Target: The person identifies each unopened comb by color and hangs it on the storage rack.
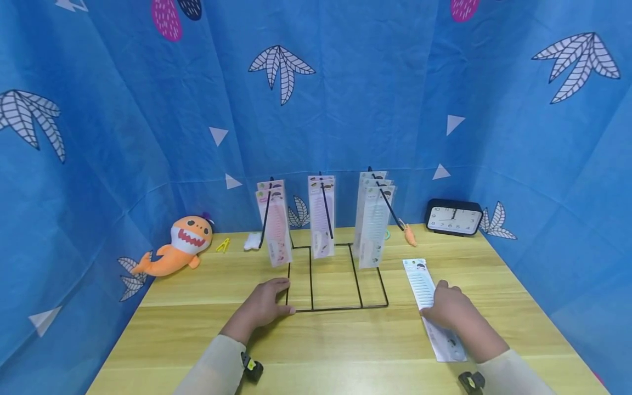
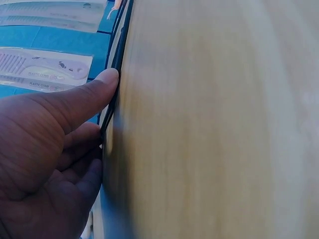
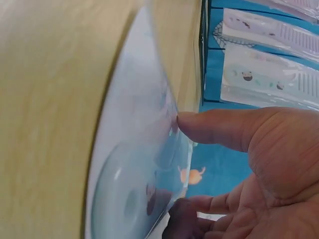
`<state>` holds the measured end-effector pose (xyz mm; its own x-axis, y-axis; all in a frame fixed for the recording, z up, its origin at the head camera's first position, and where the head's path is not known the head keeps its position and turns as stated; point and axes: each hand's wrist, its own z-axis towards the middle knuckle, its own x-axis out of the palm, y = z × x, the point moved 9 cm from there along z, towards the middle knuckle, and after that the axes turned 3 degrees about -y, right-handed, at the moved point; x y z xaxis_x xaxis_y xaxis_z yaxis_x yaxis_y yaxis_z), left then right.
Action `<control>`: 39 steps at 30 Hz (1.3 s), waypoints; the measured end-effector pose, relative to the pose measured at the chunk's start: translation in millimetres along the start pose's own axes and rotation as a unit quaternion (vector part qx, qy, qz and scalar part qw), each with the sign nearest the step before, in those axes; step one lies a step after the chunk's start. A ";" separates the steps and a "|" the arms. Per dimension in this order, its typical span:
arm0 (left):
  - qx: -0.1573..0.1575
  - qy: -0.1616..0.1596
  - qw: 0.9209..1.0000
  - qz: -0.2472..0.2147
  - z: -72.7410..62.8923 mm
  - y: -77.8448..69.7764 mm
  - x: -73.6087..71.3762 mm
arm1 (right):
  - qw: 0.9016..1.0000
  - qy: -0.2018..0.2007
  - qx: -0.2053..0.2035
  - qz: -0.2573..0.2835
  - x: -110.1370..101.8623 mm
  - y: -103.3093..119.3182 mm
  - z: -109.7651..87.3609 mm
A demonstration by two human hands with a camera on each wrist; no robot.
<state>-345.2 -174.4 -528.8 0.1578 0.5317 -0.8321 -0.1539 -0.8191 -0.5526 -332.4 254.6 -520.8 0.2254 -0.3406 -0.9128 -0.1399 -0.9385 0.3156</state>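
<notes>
A black wire display rack (image 1: 340, 308) stands on the table, with packaged plastic combs on its three arms: pink (image 1: 277, 227), purple (image 1: 322, 219) and green (image 1: 375, 227). My left hand (image 1: 264, 303) holds the rack's front left corner; in the left wrist view its thumb (image 2: 102, 82) touches the wire and the other fingers bend beside it. Right of the rack, my right hand (image 1: 448, 307) grips a loose packaged green comb (image 1: 421, 285) across its width. In the right wrist view this comb package (image 3: 129, 124) bows between thumb and fingers, one end close to the wood.
An orange shark plush (image 1: 180, 247), a yellow clip (image 1: 223, 245) and a small white item (image 1: 253, 241) lie at the back left. At the back right are a black-framed clock (image 1: 453, 217) and a small orange item (image 1: 410, 235). Blue patterned cloth (image 1: 345, 109) surrounds the table.
</notes>
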 end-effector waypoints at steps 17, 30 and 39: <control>-0.004 -0.003 1.000 -0.004 -0.4 1.4 -0.3 | 0.998 -0.004 -0.014 0.053 -8.1 -14.8 8.8; -0.002 -0.003 1.000 -0.006 -0.7 1.6 -0.5 | 0.990 -0.030 -0.039 0.136 -29.9 -34.4 12.6; -0.001 -0.002 1.000 -0.011 -0.7 2.4 -0.3 | 0.951 -0.072 -0.030 0.298 -64.4 -50.7 7.9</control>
<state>-345.0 -176.7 -529.9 0.1568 0.5499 -0.8204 -0.1493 -0.8079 -0.5700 -347.4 324.5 -480.1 -0.0118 -0.8065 -0.5911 -0.1453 -0.5835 0.7990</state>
